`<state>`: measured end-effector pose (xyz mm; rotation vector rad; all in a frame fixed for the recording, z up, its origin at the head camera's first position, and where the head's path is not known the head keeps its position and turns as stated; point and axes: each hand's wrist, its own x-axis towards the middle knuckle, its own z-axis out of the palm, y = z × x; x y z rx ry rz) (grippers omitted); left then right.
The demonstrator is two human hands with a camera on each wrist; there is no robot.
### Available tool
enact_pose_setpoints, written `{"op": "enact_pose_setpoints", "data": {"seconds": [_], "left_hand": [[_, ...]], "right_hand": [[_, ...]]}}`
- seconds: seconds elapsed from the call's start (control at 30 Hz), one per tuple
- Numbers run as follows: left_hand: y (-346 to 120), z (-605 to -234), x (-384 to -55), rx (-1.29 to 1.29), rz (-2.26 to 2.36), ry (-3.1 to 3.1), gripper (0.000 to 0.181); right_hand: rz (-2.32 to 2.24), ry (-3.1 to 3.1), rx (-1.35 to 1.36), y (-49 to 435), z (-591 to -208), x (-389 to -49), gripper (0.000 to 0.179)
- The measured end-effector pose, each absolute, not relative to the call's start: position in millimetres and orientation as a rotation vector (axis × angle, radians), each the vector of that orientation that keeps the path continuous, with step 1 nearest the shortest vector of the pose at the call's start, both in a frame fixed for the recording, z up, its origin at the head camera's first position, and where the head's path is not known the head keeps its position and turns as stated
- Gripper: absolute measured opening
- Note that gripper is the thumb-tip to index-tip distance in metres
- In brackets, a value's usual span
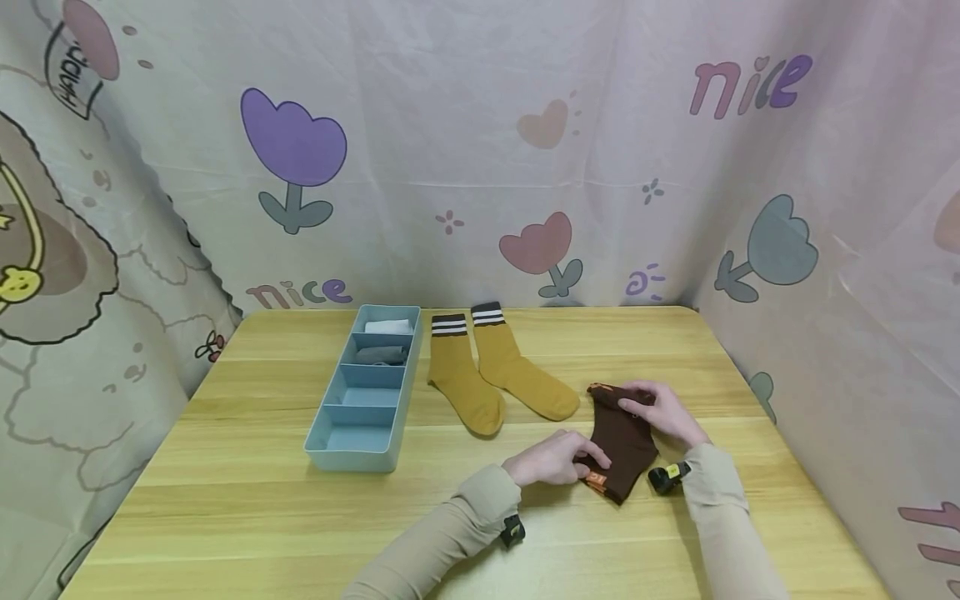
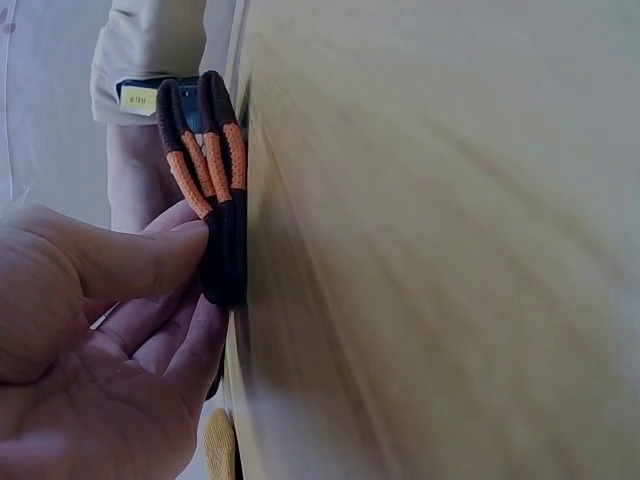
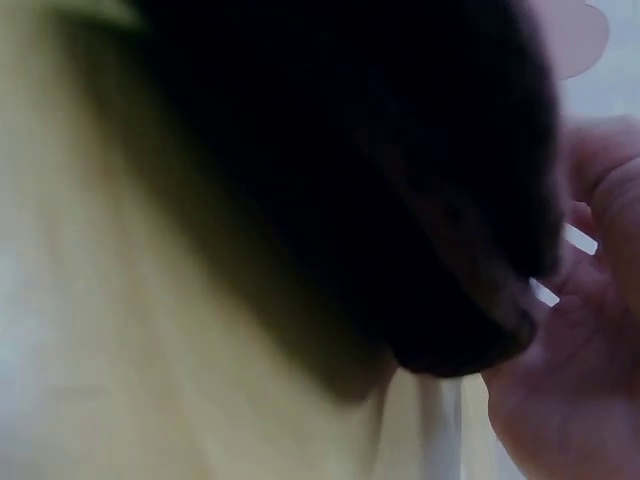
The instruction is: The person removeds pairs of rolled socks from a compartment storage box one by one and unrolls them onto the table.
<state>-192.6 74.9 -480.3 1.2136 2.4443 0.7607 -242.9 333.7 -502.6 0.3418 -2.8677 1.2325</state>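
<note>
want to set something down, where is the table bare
Free: the table left of the blue tray, and its back-right corner, beyond the right hand and right of the mustard socks. Crowded: around the brown cloth, where the left hand is too.

Matt dark-brown folded knit socks at lower right, matt mustard-yellow striped-cuff knit socks at centre, smooth pale-blue oblong plastic box at centre left, faintly glossy pale wood-grain tabletop below, creased whitish cloth backdrop above
</note>
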Motion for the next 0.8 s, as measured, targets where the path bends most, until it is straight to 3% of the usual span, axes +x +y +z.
{"op": "enact_pose_setpoints", "data": {"seconds": [0.43, 0.8], "left_hand": [[74.0, -480.6, -193.9, 1.23, 0.78, 2.438, 0.033], [74.2, -479.7, -193.0, 1.227, 0.767, 2.428, 0.031]], "right_hand": [[1.379, -2.71, 0.421, 333.1, -499.8, -256.3, 0.022], [1.233, -2.905, 0.393, 333.1, -498.1, -262.3, 0.038]]}}
